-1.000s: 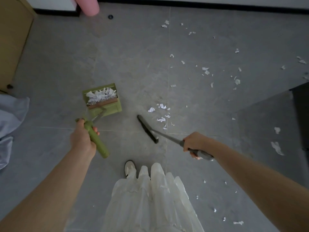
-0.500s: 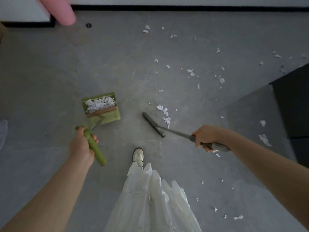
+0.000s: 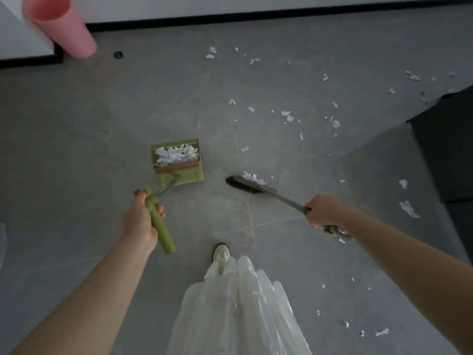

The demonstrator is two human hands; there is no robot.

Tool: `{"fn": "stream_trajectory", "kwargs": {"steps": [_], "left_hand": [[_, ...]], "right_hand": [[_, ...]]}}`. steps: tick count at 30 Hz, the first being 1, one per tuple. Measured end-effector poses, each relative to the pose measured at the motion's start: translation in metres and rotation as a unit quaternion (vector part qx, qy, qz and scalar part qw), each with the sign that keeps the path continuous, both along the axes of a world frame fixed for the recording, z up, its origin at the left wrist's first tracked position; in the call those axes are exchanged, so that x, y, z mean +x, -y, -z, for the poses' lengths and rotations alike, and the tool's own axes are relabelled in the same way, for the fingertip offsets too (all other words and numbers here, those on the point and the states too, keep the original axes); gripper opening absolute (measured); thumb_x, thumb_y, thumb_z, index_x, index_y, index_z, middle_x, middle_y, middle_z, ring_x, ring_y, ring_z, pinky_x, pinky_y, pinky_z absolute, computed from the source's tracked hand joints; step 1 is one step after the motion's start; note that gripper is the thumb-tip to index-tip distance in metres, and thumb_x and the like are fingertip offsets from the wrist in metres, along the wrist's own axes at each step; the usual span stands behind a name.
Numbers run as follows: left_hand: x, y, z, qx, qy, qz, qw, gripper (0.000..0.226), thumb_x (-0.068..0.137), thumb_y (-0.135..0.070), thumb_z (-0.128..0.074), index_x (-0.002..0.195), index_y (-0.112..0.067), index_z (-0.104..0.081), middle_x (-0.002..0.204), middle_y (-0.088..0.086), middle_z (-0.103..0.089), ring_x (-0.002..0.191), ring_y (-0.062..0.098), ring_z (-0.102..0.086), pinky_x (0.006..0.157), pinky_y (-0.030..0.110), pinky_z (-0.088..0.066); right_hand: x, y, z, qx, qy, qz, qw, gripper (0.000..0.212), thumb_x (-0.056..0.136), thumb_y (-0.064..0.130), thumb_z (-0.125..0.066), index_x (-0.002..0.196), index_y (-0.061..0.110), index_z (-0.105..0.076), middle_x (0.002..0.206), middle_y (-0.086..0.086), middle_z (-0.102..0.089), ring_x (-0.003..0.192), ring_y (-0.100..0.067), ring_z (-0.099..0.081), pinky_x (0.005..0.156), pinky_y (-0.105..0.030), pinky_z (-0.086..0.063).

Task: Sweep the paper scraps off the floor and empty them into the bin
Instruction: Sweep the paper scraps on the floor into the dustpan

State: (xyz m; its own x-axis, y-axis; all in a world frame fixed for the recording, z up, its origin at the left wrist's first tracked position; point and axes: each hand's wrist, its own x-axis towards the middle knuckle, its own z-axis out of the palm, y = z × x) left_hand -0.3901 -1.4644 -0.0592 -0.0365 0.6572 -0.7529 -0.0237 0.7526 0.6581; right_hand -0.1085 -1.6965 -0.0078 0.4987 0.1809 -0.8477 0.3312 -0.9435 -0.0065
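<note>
Paper scraps (image 3: pixel 286 116) are lying all over the grey floor (image 3: pixel 102 124), w/ a small clump touching the broom (image 3: pixel 245 185) head. My right hand (image 3: pixel 323 211) is gripping the broom handle. My left hand (image 3: pixel 139 221) is wrapped round the green dustpan (image 3: pixel 179 175) handle; pan's sitting on the floor, scraps piled inside.
</note>
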Motion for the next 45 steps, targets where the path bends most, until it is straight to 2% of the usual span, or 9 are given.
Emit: {"fn": "stream_trajectory", "kwargs": {"steps": [5,12,15,17,24,28,31,37,45], "left_hand": [[0.012,-0.029,0.002,-0.001,-0.012,0.033,0.999,0.018,0.102,-0.029,-0.052,0.086,-0.02,-0.054,0.073,0.003,-0.051,0.041,0.009,-0.047,0.042,0.021,-0.041],[0.025,-0.055,-0.003,0.0,-0.03,0.083,0.996,0.018,0.102,-0.028,-0.052,0.087,-0.019,-0.056,0.077,0.004,-0.054,0.036,0.006,-0.049,0.039,0.02,-0.041],[0.032,-0.063,-0.005,-0.006,-0.034,0.089,0.995,0.018,0.102,-0.028,-0.053,0.087,-0.018,-0.056,0.077,0.005,-0.054,0.036,0.007,-0.049,0.04,0.022,-0.04],[0.036,-0.063,-0.005,-0.009,-0.041,0.092,0.995,0.019,0.102,-0.028,-0.052,0.087,-0.018,-0.056,0.077,0.005,-0.054,0.036,0.007,-0.049,0.042,0.023,-0.041],[0.066,-0.071,-0.005,-0.019,-0.043,0.08,0.996,0.017,0.102,-0.028,-0.053,0.089,-0.019,-0.058,0.075,0.004,-0.054,0.037,0.007,-0.049,0.042,0.023,-0.041],[0.079,-0.079,-0.006,-0.019,-0.036,0.048,0.998,0.018,0.102,-0.028,-0.053,0.088,-0.018,-0.058,0.054,-0.002,-0.059,0.036,0.008,-0.049,0.039,0.019,-0.04],[0.086,-0.09,-0.009,-0.017,-0.035,0.025,0.999,0.018,0.101,-0.028,-0.055,0.088,-0.017,-0.058,0.059,0.001,-0.058,0.036,0.008,-0.05,0.038,0.018,-0.04],[0.101,-0.121,-0.013,-0.011,-0.035,0.022,0.999,0.018,0.101,-0.028,-0.056,0.087,-0.017,-0.057,0.073,0.005,-0.054,0.038,0.007,-0.05,0.052,0.026,-0.041],[0.112,-0.188,-0.014,-0.009,-0.048,0.038,0.998,0.018,0.1,-0.027,-0.057,0.086,-0.016,-0.058,0.05,0.0,-0.056,0.036,0.007,-0.05,0.04,0.019,-0.042]], "right_hand": [[0.009,-0.03,0.003,0.038,0.009,0.034,0.999,0.024,0.082,0.003,-0.05,0.102,0.002,-0.064,0.07,-0.014,-0.058,0.045,-0.022,-0.054,0.041,-0.023,-0.045],[0.028,-0.04,-0.007,0.064,-0.013,0.122,0.99,0.018,0.079,0.001,-0.06,0.096,-0.006,-0.062,0.037,-0.008,-0.053,0.027,-0.02,-0.048,0.045,-0.021,-0.045],[0.026,-0.04,-0.004,0.066,-0.004,0.181,0.981,0.008,0.084,0.002,-0.057,0.08,-0.005,-0.057,0.032,-0.007,-0.049,0.024,-0.017,-0.047,0.035,-0.014,-0.038],[0.023,-0.042,0.002,0.069,-0.004,0.203,0.977,0.019,0.086,0.004,-0.057,0.068,0.003,-0.051,0.028,-0.002,-0.047,0.029,-0.016,-0.049,0.042,-0.02,-0.046],[0.049,-0.06,0.015,0.102,-0.076,0.312,0.942,0.026,0.09,-0.004,-0.047,0.067,0.007,-0.045,0.053,-0.008,-0.05,0.025,-0.011,-0.046,0.038,-0.02,-0.04],[0.055,-0.087,0.012,0.108,-0.145,0.358,0.916,0.034,0.09,-0.007,-0.04,0.056,0.001,-0.041,0.032,-0.011,-0.042,0.022,-0.017,-0.041,0.033,-0.014,-0.032],[0.058,-0.118,0.007,0.13,-0.188,0.388,0.893,0.041,0.088,-0.006,-0.04,0.048,0.002,-0.044,0.035,-0.009,-0.043,0.027,-0.016,-0.043,0.034,-0.018,-0.035],[0.065,-0.187,0.009,0.181,-0.266,0.524,0.789,0.022,0.094,-0.003,-0.038,0.076,0.008,-0.036,0.044,-0.005,-0.044,0.029,-0.011,-0.046,0.033,-0.017,-0.043],[0.079,-0.275,0.025,0.213,-0.278,0.578,0.737,0.017,0.094,-0.002,-0.043,0.085,0.011,-0.035,0.067,-0.005,-0.035,0.03,-0.011,-0.04,0.032,-0.017,-0.039]]}}
